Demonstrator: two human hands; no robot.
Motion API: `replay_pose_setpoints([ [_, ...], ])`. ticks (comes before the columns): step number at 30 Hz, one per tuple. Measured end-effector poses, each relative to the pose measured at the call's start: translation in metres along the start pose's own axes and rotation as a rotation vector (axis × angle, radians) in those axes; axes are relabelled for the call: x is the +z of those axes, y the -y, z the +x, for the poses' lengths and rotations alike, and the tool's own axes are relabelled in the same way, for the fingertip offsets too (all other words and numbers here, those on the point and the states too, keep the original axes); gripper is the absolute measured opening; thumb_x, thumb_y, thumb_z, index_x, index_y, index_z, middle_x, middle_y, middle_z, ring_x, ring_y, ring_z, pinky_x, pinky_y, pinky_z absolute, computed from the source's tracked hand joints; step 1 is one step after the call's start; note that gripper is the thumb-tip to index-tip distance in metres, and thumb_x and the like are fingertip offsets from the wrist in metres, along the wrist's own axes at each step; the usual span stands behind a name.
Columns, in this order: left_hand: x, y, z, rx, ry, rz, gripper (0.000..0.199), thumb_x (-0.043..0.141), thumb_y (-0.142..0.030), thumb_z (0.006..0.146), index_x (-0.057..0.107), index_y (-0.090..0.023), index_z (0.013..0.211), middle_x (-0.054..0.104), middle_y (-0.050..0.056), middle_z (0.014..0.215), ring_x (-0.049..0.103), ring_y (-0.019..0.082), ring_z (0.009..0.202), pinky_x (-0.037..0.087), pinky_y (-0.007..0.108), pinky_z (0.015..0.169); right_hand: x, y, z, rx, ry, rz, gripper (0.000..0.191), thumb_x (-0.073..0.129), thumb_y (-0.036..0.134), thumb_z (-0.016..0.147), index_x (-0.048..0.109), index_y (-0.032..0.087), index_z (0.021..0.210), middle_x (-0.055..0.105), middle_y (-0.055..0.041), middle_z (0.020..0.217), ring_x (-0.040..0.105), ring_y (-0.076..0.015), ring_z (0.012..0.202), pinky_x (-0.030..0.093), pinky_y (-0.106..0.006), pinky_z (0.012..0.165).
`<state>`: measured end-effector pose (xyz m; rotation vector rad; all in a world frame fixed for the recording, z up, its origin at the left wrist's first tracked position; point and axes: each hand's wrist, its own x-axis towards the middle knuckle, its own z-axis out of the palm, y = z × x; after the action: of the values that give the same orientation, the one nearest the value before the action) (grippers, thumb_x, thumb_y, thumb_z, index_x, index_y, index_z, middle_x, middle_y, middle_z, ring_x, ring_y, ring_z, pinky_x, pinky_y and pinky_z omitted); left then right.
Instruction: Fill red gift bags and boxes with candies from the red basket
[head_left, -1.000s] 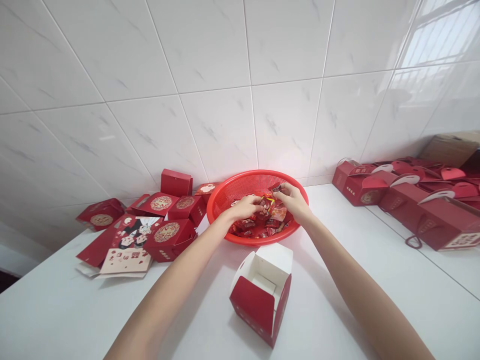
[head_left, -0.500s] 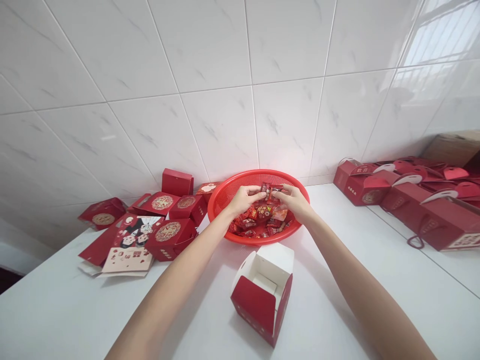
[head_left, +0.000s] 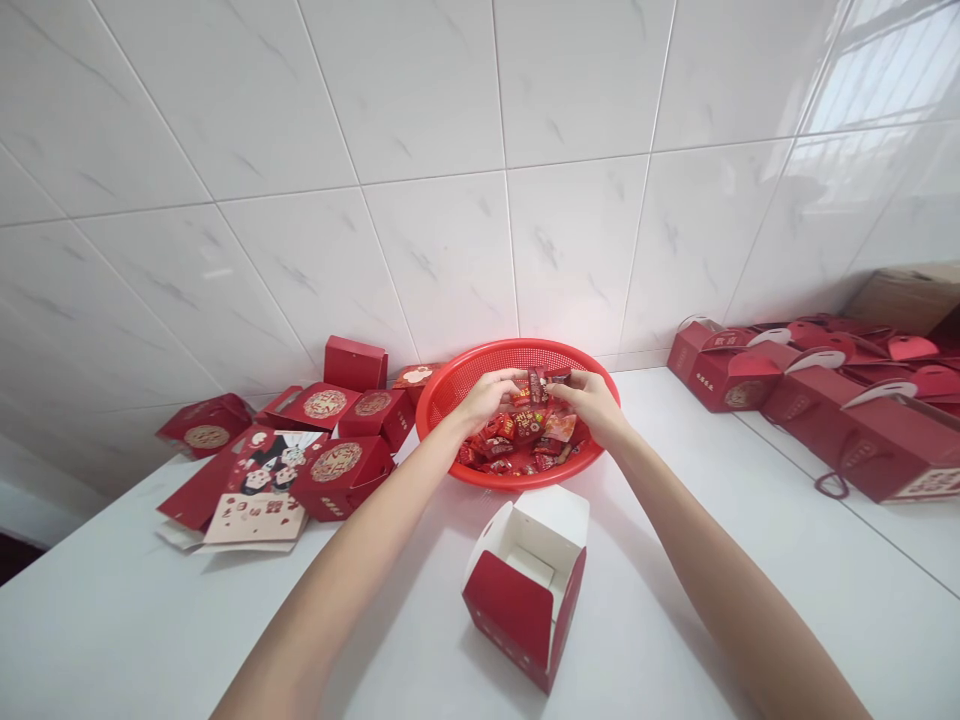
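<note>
A red plastic basket [head_left: 439, 400] holds a heap of wrapped candies [head_left: 525, 428], mostly in red wrappers. My left hand [head_left: 489, 400] is over the basket's left side, its fingers closed at a small red and yellow candy [head_left: 521, 397]. My right hand [head_left: 594, 402] comes in from the right, thumb and fingers pinching a dark red wrapped candy [head_left: 537, 384] that stands up between the hands. The fingertips partly hide what they grip. In front of the basket stands an open red carton [head_left: 510, 605] with a white inside; its visible floor is bare.
Several folded red gift boxes [head_left: 345, 470] and a printed card-like box [head_left: 259, 505] lie piled at the left. At the right are rows of red boxes with handles [head_left: 847, 430], and a brown cardboard box [head_left: 904, 298] behind them. White tiled wall [head_left: 435, 260] backs the table.
The dark red candy now shows more plainly between my hands, in the right fingers. My hands have shifted only slightly; basket and open carton stay in place.
</note>
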<state>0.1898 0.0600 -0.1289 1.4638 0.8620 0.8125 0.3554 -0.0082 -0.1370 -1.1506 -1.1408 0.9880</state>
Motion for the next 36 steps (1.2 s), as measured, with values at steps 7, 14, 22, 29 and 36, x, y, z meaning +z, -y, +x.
replay_pose_setpoints([
  [7,-0.001,0.002,0.0,0.049,0.016,0.0,0.036,0.069,-0.007,0.068,0.071,-0.015,0.104,0.072,0.006,0.094,0.065,0.015,0.079,0.055,0.033,0.083,0.001,0.001,-0.001,-0.022,-0.031,0.046,0.013,0.069,0.024,0.069,0.071,0.017,0.08,0.075,-0.0052,0.084,0.068,-0.0216,0.082,0.054,-0.034,0.078],
  [14,-0.006,0.005,0.001,0.074,0.021,0.015,0.042,0.078,-0.009,0.066,0.069,-0.015,0.107,0.071,0.005,0.093,0.067,0.016,0.083,0.056,0.034,0.082,0.001,-0.003,0.002,-0.013,-0.038,0.06,0.015,0.069,0.029,0.072,0.067,0.018,0.08,0.073,-0.0047,0.085,0.067,-0.0208,0.081,0.054,-0.034,0.077],
  [22,-0.021,0.006,0.009,-0.034,0.036,0.284,0.029,0.065,-0.011,0.068,0.072,-0.016,0.096,0.072,0.007,0.101,0.068,0.018,0.081,0.054,0.028,0.072,0.001,0.001,0.003,0.015,-0.033,0.112,0.014,0.068,0.028,0.071,0.063,0.021,0.082,0.069,-0.0022,0.084,0.065,-0.0198,0.08,0.057,-0.029,0.062],
  [29,-0.049,0.007,-0.006,-0.134,0.138,1.075,0.032,0.072,-0.042,0.069,0.073,-0.02,0.091,0.073,0.006,0.084,0.066,0.023,0.079,0.046,0.026,0.066,0.001,0.001,0.004,0.017,0.004,0.09,0.014,0.067,0.028,0.074,0.062,0.022,0.086,0.069,-0.0034,0.091,0.066,-0.0197,0.079,0.058,-0.029,0.057],
  [36,-0.041,0.009,-0.013,-0.209,0.266,1.278,0.057,0.084,-0.042,0.052,0.069,-0.022,0.104,0.071,0.007,0.094,0.065,0.028,0.087,0.045,0.029,0.069,0.002,0.0,0.003,-0.007,0.028,0.037,0.015,0.065,0.029,0.073,0.063,0.021,0.085,0.07,-0.0038,0.089,0.067,-0.0206,0.077,0.056,-0.031,0.061],
])
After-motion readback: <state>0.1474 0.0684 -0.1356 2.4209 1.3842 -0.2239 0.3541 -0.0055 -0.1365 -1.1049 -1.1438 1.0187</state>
